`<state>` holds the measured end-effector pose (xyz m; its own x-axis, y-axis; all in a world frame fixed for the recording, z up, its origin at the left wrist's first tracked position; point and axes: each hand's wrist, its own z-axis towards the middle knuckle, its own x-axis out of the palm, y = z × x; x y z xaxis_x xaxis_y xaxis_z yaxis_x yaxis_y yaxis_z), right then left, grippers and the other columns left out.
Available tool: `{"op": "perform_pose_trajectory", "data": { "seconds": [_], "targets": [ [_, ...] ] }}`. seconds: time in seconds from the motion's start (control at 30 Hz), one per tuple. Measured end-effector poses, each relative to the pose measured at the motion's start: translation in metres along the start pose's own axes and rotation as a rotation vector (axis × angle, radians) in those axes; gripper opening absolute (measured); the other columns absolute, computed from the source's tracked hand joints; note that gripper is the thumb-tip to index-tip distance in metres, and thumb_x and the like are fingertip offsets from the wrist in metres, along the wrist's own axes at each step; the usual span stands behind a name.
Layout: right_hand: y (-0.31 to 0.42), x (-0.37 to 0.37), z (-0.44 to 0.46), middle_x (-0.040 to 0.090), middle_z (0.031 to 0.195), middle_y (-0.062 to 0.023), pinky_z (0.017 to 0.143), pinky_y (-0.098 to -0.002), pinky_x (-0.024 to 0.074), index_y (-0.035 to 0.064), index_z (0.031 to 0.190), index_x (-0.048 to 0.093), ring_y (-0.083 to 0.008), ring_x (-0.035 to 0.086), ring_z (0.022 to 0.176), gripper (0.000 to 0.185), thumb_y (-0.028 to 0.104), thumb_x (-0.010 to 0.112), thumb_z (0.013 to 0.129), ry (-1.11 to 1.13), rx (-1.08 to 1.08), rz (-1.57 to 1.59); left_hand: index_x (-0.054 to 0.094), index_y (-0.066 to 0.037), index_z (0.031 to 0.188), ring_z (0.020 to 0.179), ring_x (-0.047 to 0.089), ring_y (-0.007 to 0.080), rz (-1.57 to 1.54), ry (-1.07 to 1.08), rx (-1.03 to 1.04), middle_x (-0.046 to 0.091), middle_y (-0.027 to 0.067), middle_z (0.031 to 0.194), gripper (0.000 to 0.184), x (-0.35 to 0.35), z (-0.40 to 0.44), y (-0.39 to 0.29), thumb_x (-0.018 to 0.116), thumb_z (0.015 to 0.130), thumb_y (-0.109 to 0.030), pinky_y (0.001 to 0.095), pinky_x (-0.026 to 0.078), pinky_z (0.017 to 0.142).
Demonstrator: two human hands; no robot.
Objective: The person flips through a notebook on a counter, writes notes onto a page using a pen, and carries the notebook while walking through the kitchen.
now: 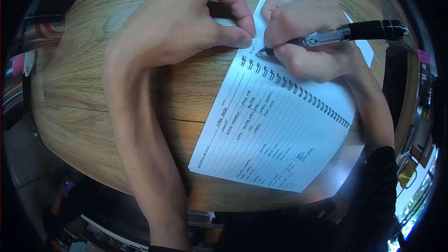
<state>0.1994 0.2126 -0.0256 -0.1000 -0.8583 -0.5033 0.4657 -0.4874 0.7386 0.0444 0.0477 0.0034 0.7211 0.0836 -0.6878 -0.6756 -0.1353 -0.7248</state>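
A spiral notebook (275, 126) lies open at a slant on the wooden table, its lower page covered in handwritten lines. My right hand (310, 35) is closed around a black and clear pen (326, 36), whose tip touches the upper page beside a short handwritten word just above the spiral. My left hand (186, 23) rests at the notebook's left edge, thumb and index fingertips close together at the paper. Its other fingers are partly hidden behind the hand, and whether they hold anything is unclear.
The round wooden table (70, 84) fills most of the view. At the far left are a shiny metallic object with red markings (46, 31) and a pink item (18, 64). Another pink item (423, 56) is at the far right. Dark floor shows at lower left.
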Motion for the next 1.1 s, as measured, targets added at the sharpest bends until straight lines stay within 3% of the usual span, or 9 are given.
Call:
{"op": "perform_pose_trajectory", "data": {
  "seconds": [0.17,0.37,0.57,0.67,0.77,0.87,0.97,1.1],
  "targets": [
    [-0.001,0.002,0.000,0.054,0.055,-0.0065,0.062,-0.0321,0.0449,-0.0005,0.068,0.061,-0.0165,0.042,0.043,0.006,0.005,0.059,0.067,-0.013,0.032,0.022,0.081,-0.015,0.087,0.114,0.043,0.0245,-0.060,0.003,0.038,0.051,0.0037,0.112,0.019,0.000,0.000,0.002,0.087,0.069,-0.020,0.0393,0.029,0.104],
    [-0.001,0.002,0.002,0.050,0.053,-0.0063,0.058,-0.0322,0.0418,0.0002,0.067,0.060,-0.0170,0.040,0.044,0.005,0.005,0.058,0.067,0.017,-0.031,0.013,0.081,-0.015,0.087,0.114,0.043,0.0248,0.028,0.035,-0.054,0.052,0.0042,0.112,0.019,-0.003,0.001,-0.008,0.087,0.069,-0.020,0.0392,0.029,0.103],
    [0.001,0.000,0.003,0.049,0.051,-0.0060,0.059,-0.0322,0.0423,0.0006,0.067,0.059,-0.0169,0.040,0.044,0.005,0.006,0.059,0.067,0.041,-0.011,-0.008,0.081,-0.014,0.087,0.114,0.043,0.0245,-0.025,-0.010,0.069,0.052,0.0044,0.112,0.019,-0.001,-0.001,-0.005,0.087,0.069,-0.018,0.0379,0.031,0.103],
    [0.000,0.002,0.003,0.048,0.051,-0.0061,0.060,-0.0316,0.0426,0.0009,0.067,0.059,-0.0171,0.039,0.043,0.004,0.005,0.059,0.067,0.023,-0.010,0.038,0.081,-0.015,0.087,0.113,0.043,0.0243,0.115,0.015,-0.070,0.052,0.0042,0.112,0.019,-0.004,-0.002,-0.027,0.087,0.070,-0.018,0.0373,0.031,0.102],
    [0.000,0.003,0.003,0.047,0.051,-0.0053,0.061,-0.0313,0.0430,0.0015,0.067,0.058,-0.0170,0.038,0.043,0.004,0.005,0.058,0.067,0.021,-0.033,-0.017,0.082,-0.015,0.087,0.113,0.043,0.0242,0.129,0.012,-0.048,0.052,0.0038,0.112,0.018,-0.001,-0.002,-0.013,0.087,0.070,-0.018,0.0379,0.031,0.103],
    [0.002,0.002,0.005,0.046,0.050,-0.0041,0.061,-0.0311,0.0427,0.0024,0.066,0.058,-0.0164,0.038,0.042,0.003,0.005,0.059,0.067,0.066,-0.070,-0.091,0.082,-0.016,0.087,0.113,0.044,0.0237,-0.117,0.014,0.020,0.052,0.0031,0.112,0.018,-0.001,0.000,0.005,0.087,0.070,-0.018,0.0380,0.030,0.103],
    [0.000,0.001,0.006,0.046,0.050,-0.0031,0.059,-0.0307,0.0421,0.0030,0.066,0.057,-0.0154,0.038,0.042,0.004,0.006,0.059,0.068,0.083,-0.105,-0.089,0.082,-0.016,0.087,0.113,0.044,0.0233,0.062,0.013,-0.010,0.052,0.0029,0.111,0.018,0.000,0.003,-0.001,0.087,0.070,-0.018,0.0378,0.030,0.103],
    [-0.001,0.001,0.006,0.046,0.049,-0.0030,0.058,-0.0307,0.0413,0.0030,0.066,0.058,-0.0149,0.038,0.042,0.003,0.005,0.059,0.067,0.065,-0.089,-0.066,0.082,-0.016,0.087,0.113,0.043,0.0230,0.022,0.042,-0.026,0.052,0.0026,0.111,0.019,-0.008,0.002,-0.008,0.088,0.069,-0.019,0.0373,0.031,0.102]
  ]
}}
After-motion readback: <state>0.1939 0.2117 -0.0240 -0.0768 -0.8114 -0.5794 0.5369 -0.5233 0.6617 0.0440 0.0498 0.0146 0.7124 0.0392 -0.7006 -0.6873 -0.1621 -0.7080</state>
